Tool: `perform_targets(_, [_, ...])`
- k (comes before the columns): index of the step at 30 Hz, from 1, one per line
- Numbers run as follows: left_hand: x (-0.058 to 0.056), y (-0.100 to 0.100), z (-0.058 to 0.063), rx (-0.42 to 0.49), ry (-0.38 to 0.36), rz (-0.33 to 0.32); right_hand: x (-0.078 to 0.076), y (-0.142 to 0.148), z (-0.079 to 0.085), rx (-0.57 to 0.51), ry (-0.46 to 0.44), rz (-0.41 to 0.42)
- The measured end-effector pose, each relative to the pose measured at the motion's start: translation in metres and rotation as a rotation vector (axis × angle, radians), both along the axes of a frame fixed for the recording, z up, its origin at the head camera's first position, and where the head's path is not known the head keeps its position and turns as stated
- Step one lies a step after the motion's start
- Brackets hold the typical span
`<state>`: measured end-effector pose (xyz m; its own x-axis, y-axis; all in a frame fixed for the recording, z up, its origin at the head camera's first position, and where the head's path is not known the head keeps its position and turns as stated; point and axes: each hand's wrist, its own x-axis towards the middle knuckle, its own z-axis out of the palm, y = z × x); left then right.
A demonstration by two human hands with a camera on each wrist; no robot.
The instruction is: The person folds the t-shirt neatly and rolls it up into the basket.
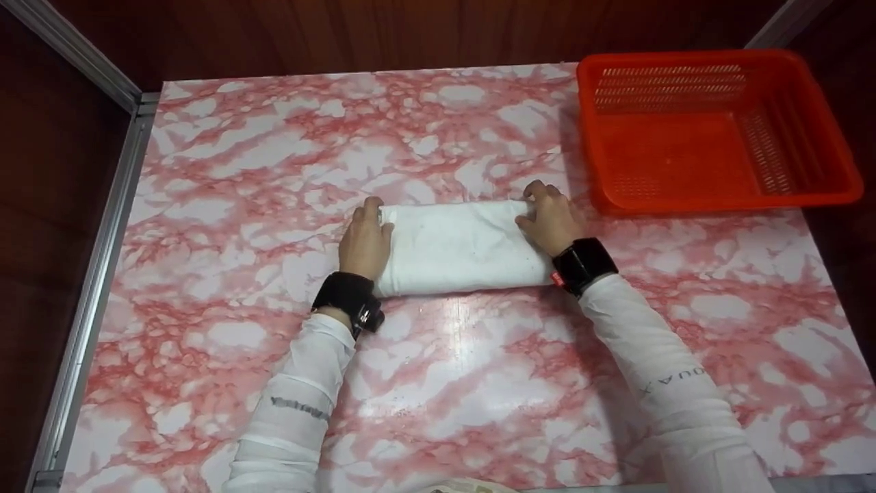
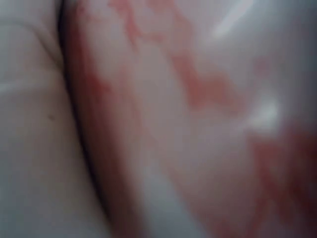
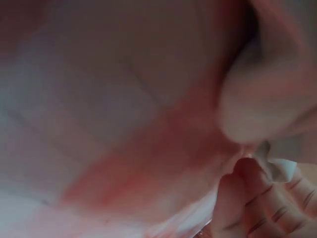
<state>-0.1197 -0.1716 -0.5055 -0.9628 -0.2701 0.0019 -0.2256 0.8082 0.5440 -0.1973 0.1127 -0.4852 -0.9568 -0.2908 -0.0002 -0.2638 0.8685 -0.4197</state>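
A white cloth [image 1: 455,246], folded into a flat oblong, lies crosswise on the red-and-white marbled table. At its left end my left hand [image 1: 365,241] grips the edge, thumb along the top and fingertips by the far corner. My right hand [image 1: 551,222] holds the far right corner between thumb and fingers. In the left wrist view, a blurred stretch of the cloth [image 2: 29,148] fills the left side beside the tabletop. The right wrist view has the curled fingers [image 3: 272,208] of my right hand close under the cloth's rounded fold [image 3: 267,94].
An orange-red plastic basket [image 1: 684,164] with slotted sides and nothing in it stands at the back right. The marbled tabletop [image 1: 239,205] runs up to a dark wood panel [image 1: 376,34] behind. A metal frame edge [image 1: 96,294] borders the left.
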Motion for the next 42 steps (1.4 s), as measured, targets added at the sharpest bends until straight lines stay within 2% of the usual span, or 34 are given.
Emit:
perform_targets(3, [0.002, 0.001, 0.003, -0.047, -0.038, 0.040, 0.004, 0.000, 0.000, 0.045, 0.018, -0.040])
perform_targets(7, [0.007, 0.001, 0.008, -0.101, -0.101, 0.072, 0.008, 0.004, -0.001, 0.072, -0.001, -0.087])
perform_targets(13, [0.022, 0.002, 0.020, -0.107, -0.235, 0.030, 0.015, 0.020, -0.002, -0.071, -0.112, -0.123])
perform_targets(17, [0.034, 0.007, 0.022, -0.079, -0.292, 0.037, 0.026, 0.031, 0.000, -0.120, -0.164, -0.155])
perform_targets(22, [0.044, 0.016, 0.018, -0.040, -0.273, 0.064, 0.042, 0.032, -0.003, -0.136, -0.229, -0.133])
perform_targets(25, [0.048, 0.021, 0.015, -0.031, -0.256, 0.069, 0.049, 0.027, -0.005, -0.120, -0.238, -0.109])
perform_targets(34, [0.056, 0.036, 0.007, -0.082, -0.168, 0.037, 0.058, 0.012, -0.008, -0.035, -0.238, 0.001])
perform_targets(42, [0.060, 0.048, 0.004, -0.097, -0.120, 0.018, 0.066, 0.009, -0.011, -0.053, -0.218, 0.078])
